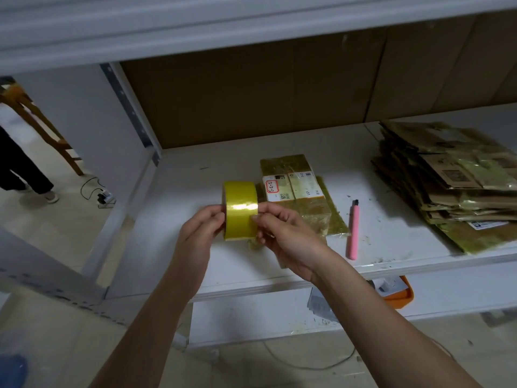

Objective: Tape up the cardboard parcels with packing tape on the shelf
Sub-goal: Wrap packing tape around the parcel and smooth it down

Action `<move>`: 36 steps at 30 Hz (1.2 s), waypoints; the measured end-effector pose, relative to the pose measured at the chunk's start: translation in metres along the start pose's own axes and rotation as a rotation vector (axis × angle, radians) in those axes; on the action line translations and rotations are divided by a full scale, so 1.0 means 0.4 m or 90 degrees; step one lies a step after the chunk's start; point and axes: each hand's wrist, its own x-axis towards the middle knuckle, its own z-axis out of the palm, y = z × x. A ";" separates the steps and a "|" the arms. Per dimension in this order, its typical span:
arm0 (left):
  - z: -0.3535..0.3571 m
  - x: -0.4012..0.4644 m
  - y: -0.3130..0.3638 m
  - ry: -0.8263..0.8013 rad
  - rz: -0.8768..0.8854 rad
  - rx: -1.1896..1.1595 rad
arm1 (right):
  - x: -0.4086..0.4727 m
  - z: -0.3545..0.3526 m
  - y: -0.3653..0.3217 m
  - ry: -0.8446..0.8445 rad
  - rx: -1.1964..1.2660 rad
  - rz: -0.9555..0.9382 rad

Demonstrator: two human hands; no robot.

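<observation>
A yellow roll of packing tape point(240, 208) is held upright above the white shelf point(195, 197). My left hand point(200, 233) grips the roll from its left side. My right hand point(282, 233) holds the right side, with thumb and fingertips pressed on the tape's outer surface. Just behind the roll lies a flat cardboard parcel point(305, 197) wrapped in shiny tape, with a white label on top. Its near left corner is hidden by my right hand.
A pink utility knife point(353, 233) lies right of the parcel. A stack of flattened taped cardboard parcels point(447, 177) fills the shelf's right side. Brown cardboard lines the back. A person's legs point(25, 175) and cables are on the floor at left. An orange object point(397, 292) sits below.
</observation>
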 end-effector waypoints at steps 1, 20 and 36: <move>0.005 -0.006 0.004 -0.027 -0.003 -0.011 | 0.000 0.000 0.000 0.005 -0.002 -0.003; 0.079 -0.044 0.014 0.027 0.068 0.022 | -0.013 0.007 0.010 0.060 -0.033 0.010; 0.085 -0.045 0.012 0.152 0.021 0.101 | -0.035 0.012 0.031 0.066 -0.044 0.000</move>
